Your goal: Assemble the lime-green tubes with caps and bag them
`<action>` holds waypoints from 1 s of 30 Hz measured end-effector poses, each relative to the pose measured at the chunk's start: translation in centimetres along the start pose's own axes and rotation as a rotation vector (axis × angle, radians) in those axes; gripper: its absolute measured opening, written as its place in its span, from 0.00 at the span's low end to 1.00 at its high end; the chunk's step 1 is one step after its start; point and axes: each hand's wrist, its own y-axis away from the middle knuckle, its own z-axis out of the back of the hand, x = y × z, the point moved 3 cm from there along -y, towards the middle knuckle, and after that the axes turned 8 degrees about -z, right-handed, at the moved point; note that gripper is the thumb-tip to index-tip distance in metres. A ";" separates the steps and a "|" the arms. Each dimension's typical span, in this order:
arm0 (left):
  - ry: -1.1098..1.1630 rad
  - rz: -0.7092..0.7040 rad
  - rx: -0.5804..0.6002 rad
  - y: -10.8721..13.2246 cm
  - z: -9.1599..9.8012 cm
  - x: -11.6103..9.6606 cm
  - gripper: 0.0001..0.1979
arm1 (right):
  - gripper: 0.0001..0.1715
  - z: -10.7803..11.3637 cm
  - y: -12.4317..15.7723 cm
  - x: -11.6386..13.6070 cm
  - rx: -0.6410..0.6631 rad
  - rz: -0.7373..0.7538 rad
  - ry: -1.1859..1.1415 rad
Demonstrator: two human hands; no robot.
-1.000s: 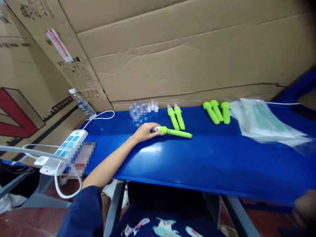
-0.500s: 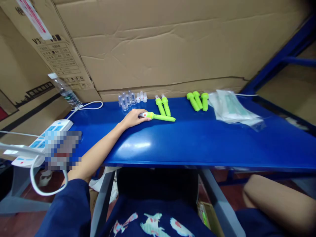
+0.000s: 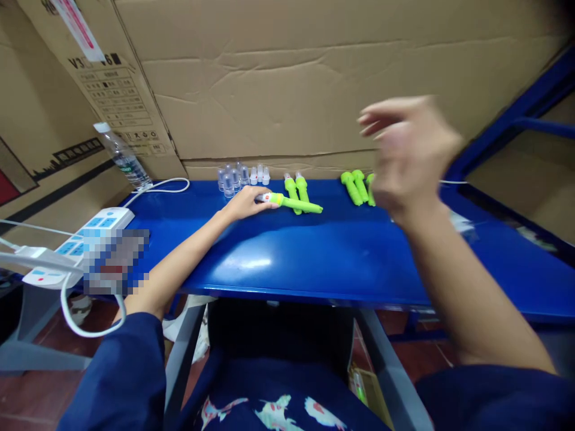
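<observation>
Green wand [image 3: 300,206]: we find it at the middle rear of the blue desk [image 3: 287,257], lying nearly level, its white end with red dot to the left and its green shaft to the right.
Left hand [image 3: 247,202]: pinching the wand at the white end, thumb on the near side, fingers over the far side; part of that end is covered.
Right hand [image 3: 411,155]: in the air over the right part of the desk, fingers bent and blurred by motion; we cannot tell whether they are pressed together or grip anything.
Two tipped wands [image 3: 303,190]: side by side on the desk, pale tips to the rear; the held shaft crosses their lower ends in our view, and we cannot confirm contact.
Three plain wands [image 3: 351,188]: grouped further right, the last partly hidden by the right hand.
Clear caps [image 3: 229,184]: clustered upright just behind the left hand.
White-based caps [image 3: 260,174]: a small row beside the clear ones.
Plastic bags [image 3: 462,224]: mostly hidden behind the right forearm.
Left end: we note a power strip [image 3: 101,222], a bottle [image 3: 123,158] slanted in view, and white cable [image 3: 173,184].
Rear: cardboard [image 3: 278,108] bounds the desk.
</observation>
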 end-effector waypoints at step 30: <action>0.077 0.107 -0.135 0.3 -0.6 1.1 0.36 | 0.19 -11.1 7.4 -10.5 0.434 -0.166 -0.022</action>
